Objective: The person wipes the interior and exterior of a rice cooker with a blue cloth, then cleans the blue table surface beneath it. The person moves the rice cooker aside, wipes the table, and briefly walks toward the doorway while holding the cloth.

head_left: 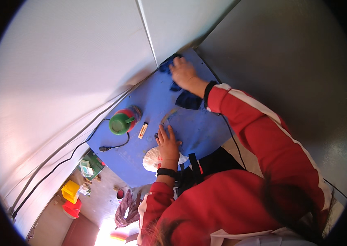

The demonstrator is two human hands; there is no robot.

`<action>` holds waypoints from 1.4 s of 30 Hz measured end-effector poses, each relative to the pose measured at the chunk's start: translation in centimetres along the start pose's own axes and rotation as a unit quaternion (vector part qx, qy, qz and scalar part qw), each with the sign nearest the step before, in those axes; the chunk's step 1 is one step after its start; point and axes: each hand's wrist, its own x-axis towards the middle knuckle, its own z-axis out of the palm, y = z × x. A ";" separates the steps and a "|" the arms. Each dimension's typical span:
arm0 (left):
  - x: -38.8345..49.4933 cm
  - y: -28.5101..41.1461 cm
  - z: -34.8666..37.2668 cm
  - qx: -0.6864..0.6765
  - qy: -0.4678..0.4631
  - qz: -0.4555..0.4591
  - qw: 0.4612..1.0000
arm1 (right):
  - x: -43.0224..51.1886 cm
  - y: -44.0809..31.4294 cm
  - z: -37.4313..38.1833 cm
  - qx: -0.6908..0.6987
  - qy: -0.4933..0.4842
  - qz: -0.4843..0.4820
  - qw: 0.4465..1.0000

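My right hand (182, 72) is at the far corner of the blue tabletop (152, 92), blurred, fingers bent down over a dark blue piece of fabric (165, 66). Whether it grips the fabric is hidden. Two more dark fabric pieces lie below that hand, the larger piece (188, 101) close to my right wrist. My left hand (168, 144) is palm down near the table's front, its fingers spread. A small dark object (156, 135), too small to name, sits beside its fingertips. Beneath the left wrist is a crumpled clear plastic bag (151, 160) with red print.
A red mug-like container with a green lid (121, 123) stands left, near a lighter (143, 130) and a black cable plug (104, 148). Cables run along the white wall (78, 61). A grey panel (272, 61) borders the right. A yellow container (70, 191) is on the floor.
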 end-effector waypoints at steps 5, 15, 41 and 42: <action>0.1 0.1 0.2 0.003 -0.013 -0.014 1.000 | 0.3 -2.7 -0.3 -0.008 -0.053 0.075 0.996; 0.0 0.0 -0.2 -0.009 -0.002 -0.004 1.000 | -1.0 -11.1 -0.1 0.042 -0.038 -0.148 0.987; 0.0 0.0 -0.1 -0.011 -0.016 -0.015 1.000 | 1.2 2.1 -1.7 0.005 -0.031 0.157 0.987; 0.0 0.0 0.0 -0.006 -0.004 -0.013 1.000 | 1.4 1.8 -1.4 0.002 -0.011 0.147 0.989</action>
